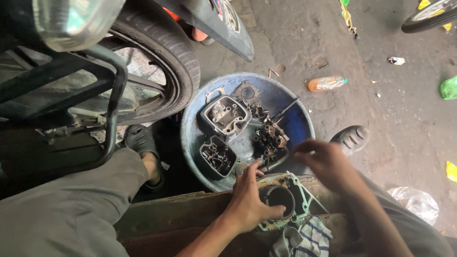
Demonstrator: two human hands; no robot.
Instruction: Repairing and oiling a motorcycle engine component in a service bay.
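Note:
My left hand (250, 197) grips the edge of a metal engine cylinder block (285, 197) with a round bore, which rests on a wooden plank (190, 212). A greenish gasket lies around the block. My right hand (323, 162) hovers just above and behind the block, fingers bent, at the rim of a round blue basin (297, 123); whether it holds anything small I cannot tell. In the basin lie a cylinder head (224, 114), a dark cover with small parts (218, 157) and several greasy engine parts (269, 138).
A motorcycle's rear tyre (176, 57) and black frame (112, 104) stand at the left. My sandalled feet (143, 143) (352, 138) flank the basin. A striped rag (304, 240) lies below the block. An orange bottle (326, 84) and litter lie on the concrete floor.

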